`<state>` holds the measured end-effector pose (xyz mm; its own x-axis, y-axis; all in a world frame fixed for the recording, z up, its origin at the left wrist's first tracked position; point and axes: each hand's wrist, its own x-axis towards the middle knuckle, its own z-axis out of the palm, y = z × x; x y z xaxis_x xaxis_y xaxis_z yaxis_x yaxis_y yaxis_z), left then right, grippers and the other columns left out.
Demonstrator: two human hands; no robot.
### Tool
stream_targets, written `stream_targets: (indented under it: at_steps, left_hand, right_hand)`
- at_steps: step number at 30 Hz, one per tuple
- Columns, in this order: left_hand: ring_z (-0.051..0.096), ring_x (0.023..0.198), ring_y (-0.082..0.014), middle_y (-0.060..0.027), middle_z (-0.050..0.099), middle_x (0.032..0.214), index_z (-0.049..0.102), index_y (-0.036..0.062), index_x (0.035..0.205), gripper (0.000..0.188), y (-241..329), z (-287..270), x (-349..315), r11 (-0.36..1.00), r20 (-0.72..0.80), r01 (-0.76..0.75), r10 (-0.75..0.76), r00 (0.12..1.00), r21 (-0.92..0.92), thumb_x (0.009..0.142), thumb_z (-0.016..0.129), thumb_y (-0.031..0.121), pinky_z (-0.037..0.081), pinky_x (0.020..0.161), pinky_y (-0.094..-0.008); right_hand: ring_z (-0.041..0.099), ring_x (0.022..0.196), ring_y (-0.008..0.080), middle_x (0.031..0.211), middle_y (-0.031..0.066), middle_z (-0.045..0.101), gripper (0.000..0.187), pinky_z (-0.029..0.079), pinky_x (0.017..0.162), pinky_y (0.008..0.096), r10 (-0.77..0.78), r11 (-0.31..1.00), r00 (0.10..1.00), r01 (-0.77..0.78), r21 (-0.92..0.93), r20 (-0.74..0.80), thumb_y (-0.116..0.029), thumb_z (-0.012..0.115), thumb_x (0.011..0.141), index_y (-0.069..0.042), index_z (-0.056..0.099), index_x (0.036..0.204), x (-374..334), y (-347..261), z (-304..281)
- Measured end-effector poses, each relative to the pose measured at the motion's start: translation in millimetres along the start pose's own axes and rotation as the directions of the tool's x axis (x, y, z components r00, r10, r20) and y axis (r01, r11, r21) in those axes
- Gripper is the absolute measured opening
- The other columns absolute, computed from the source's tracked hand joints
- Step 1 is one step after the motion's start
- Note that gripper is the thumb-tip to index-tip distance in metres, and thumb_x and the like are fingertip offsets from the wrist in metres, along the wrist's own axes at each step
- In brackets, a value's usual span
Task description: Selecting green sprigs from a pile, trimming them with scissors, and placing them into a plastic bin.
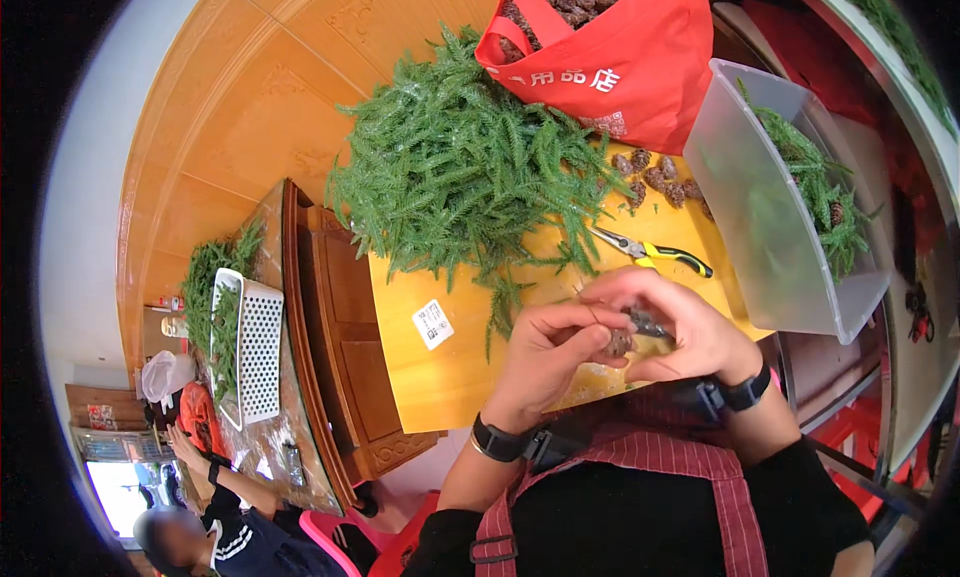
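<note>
Over the near edge of the yellow table, my two hands work close together. Thumb and fingers of my left hand [548,355] pinch a small brown pine cone [617,345]. Curled around its other side is my right hand [685,322], with a dark grey thing [650,323] in its hollow that I cannot make out. A thin wire seems to stick out by the fingertips. Beyond my hands lie long-nose pliers [650,252] with yellow and black handles. A big heap of green artificial fir sprigs [460,167] covers the table's far left.
Loose pine cones [655,177] lie before a red bag [640,62] full of cones. A clear plastic bin [760,217] with sprigs stands at right. A white label [433,324] is on the yellow table [440,382]. At left, a person [230,522] sits near a white basket [262,352].
</note>
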<state>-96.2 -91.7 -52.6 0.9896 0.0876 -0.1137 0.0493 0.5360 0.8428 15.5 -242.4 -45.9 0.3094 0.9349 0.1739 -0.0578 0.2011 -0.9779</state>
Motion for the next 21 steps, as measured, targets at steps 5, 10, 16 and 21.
stream_targets:
  at_steps: [5, 10, 16, 21]
  left_hand:
    - [0.062, 0.082, -0.0222, -0.0143, 0.062, 0.088, 0.061, -0.0058, 0.093, 0.016, 10, 4, -3, 0.995, 0.021, 0.078, -0.079, 0.997, 0.063, 0.082, 0.056, 0.006, 0.056, 0.066, -0.0303]
    - [0.063, 0.081, -0.0226, -0.0148, 0.062, 0.089, 0.062, -0.0059, 0.091, 0.014, 10, 9, -1, 0.986, 0.024, 0.136, -0.139, 0.99, 0.099, 0.08, 0.057, 0.002, 0.055, 0.065, -0.0303]
    - [0.062, 0.082, -0.0228, -0.0142, 0.062, 0.085, 0.063, -0.0048, 0.089, 0.014, 5, 7, -3, 0.983, 0.012, 0.161, -0.162, 0.987, 0.084, 0.077, 0.058, -0.003, 0.054, 0.07, -0.0318]
    - [0.062, 0.085, -0.0244, -0.0144, 0.061, 0.09, 0.063, -0.0042, 0.088, 0.012, 0, 5, -3, 0.989, 0.014, 0.09, -0.092, 0.996, 0.116, 0.077, 0.058, -0.003, 0.054, 0.071, -0.0333]
  right_hand:
    - [0.04, 0.118, 0.0245, 0.127, 0.0161, 0.041, 0.038, 0.035, 0.095, 0.0335, 0.022, 0.971, 0.992, -0.051, 0.234, 0.126, -0.003, 0.052, 0.08, 0.005, 0.047, 0.117, 1, 3, -18]
    - [0.053, 0.093, 0.0126, 0.099, 0.0053, 0.057, 0.021, 0.043, 0.08, 0.0261, 0.116, 0.972, 0.993, -0.107, 0.208, -0.032, -0.007, 0.05, 0.087, 0.001, 0.055, 0.106, 7, -1, -7]
    - [0.054, 0.079, 0.0084, 0.091, 0.006, 0.06, 0.008, 0.044, 0.07, 0.0212, 0.198, 0.94, 0.966, -0.139, 0.31, -0.165, -0.008, 0.054, 0.085, -0.001, 0.055, 0.085, 9, -5, 6]
    - [0.054, 0.077, 0.0077, 0.088, 0.0047, 0.06, 0.008, 0.043, 0.068, 0.0201, 0.151, 0.942, 0.975, -0.092, 0.322, -0.164, -0.009, 0.051, 0.087, -0.001, 0.053, 0.089, 6, -6, 3]
